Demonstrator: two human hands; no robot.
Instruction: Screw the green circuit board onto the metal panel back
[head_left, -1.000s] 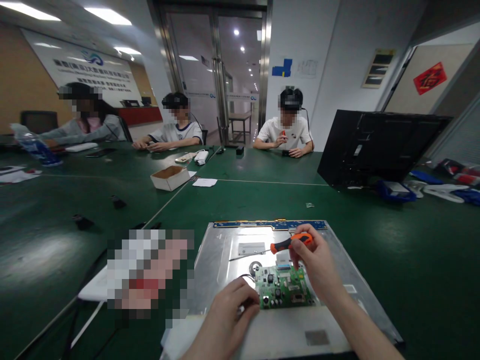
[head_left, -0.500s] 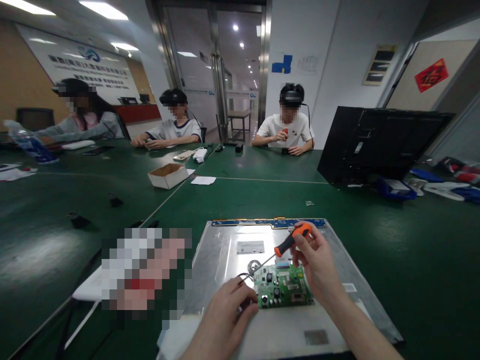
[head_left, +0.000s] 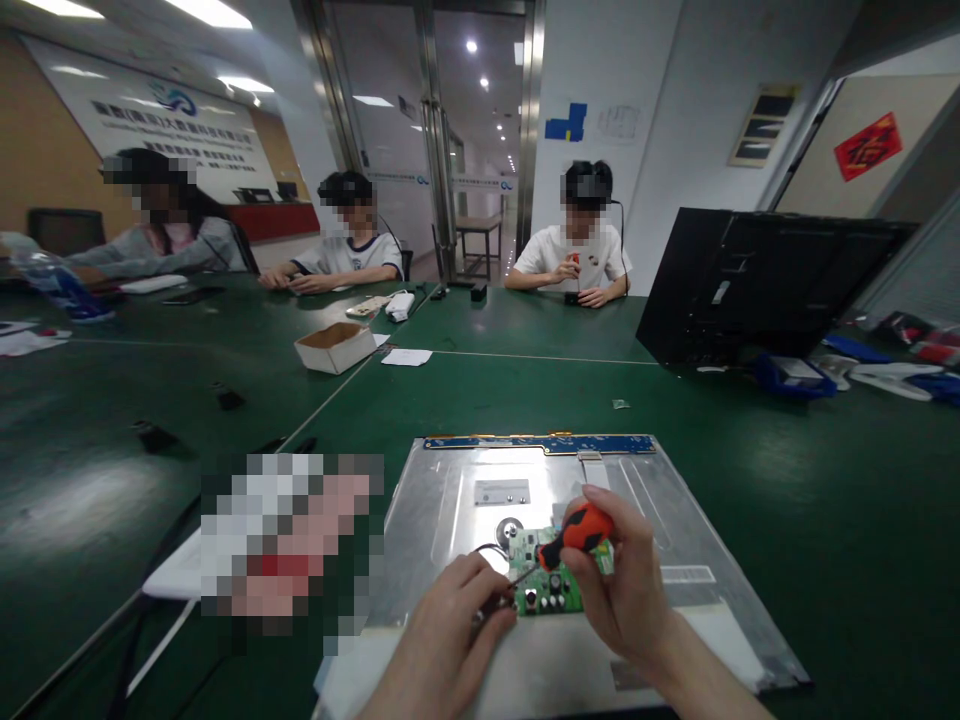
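My right hand (head_left: 626, 575) grips the orange and black handle of a screwdriver (head_left: 585, 527), its shaft slanting down to the left. The tip ends by the fingers of my left hand (head_left: 461, 610), at the left edge of a green circuit board (head_left: 536, 600). My left fingers are curled there beside a dark cable; what they pinch, if anything, is hidden. The board lies on the silver metal back of a display panel (head_left: 442, 500). A blue strip board (head_left: 495, 444) runs along the panel's far edge, with a flat ribbon cable (head_left: 595, 470) below it.
A black monitor (head_left: 765, 290) stands on the green table at right, with a blue tray (head_left: 795, 376) beside it. An open white box (head_left: 335, 350) sits left of centre. Left of the panel lies a blurred-out item (head_left: 262, 540). Three people sit across the table.
My right hand has brought the screwdriver down and nearer to me, over the circuit board; its handle now covers part of the board. My left hand has stayed in place.
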